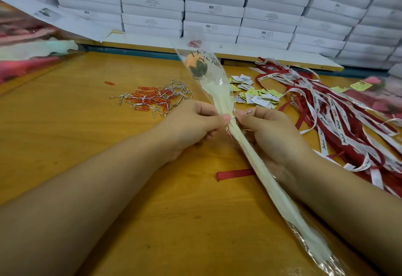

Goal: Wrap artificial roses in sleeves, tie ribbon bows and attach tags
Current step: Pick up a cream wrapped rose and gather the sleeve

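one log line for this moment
left hand: pinches sleeved rose | right hand: pinches silver twist tie against it | ribbons, tags: on table

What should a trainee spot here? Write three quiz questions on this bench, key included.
1. True or false: the left hand and the right hand both hold the sleeve with the rose inside it.
2. The pile of ribbons lies: A. left of the sleeve; B. right of the sleeve; C. inside the sleeve.
3. What colour are the paper clips?
Key: 1 true; 2 B; 3 red.
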A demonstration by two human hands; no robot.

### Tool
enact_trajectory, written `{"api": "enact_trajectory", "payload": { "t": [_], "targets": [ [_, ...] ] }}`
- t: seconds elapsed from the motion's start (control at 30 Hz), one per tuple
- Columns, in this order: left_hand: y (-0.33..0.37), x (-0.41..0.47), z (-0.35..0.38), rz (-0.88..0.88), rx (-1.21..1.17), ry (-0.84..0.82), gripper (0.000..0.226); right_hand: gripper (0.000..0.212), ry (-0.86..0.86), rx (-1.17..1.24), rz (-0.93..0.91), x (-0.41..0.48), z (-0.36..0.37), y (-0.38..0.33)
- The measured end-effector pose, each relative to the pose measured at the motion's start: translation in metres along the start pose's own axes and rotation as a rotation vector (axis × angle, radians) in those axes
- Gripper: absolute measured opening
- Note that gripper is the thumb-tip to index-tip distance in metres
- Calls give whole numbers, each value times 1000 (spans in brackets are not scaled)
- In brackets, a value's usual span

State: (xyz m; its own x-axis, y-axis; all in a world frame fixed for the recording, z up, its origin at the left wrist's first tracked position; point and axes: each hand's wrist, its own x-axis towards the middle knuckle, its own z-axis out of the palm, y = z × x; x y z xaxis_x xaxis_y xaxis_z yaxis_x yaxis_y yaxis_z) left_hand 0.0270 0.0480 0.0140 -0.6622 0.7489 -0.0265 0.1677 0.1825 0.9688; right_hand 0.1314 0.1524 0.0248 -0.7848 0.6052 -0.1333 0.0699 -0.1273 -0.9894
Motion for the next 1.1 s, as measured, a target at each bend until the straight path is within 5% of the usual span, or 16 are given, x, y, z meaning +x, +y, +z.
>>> {"api": "enact_trajectory", "payload": {
  "t": [0.43, 1.1],
  "targets": [
    [2, 0, -1, 8, -300, -161, 11, 19, 16, 43, 9, -2, -1, -2],
    [1, -3, 5, 68, -384, -273, 17, 22, -196, 228, 235, 1, -2, -10]
  ]
}}
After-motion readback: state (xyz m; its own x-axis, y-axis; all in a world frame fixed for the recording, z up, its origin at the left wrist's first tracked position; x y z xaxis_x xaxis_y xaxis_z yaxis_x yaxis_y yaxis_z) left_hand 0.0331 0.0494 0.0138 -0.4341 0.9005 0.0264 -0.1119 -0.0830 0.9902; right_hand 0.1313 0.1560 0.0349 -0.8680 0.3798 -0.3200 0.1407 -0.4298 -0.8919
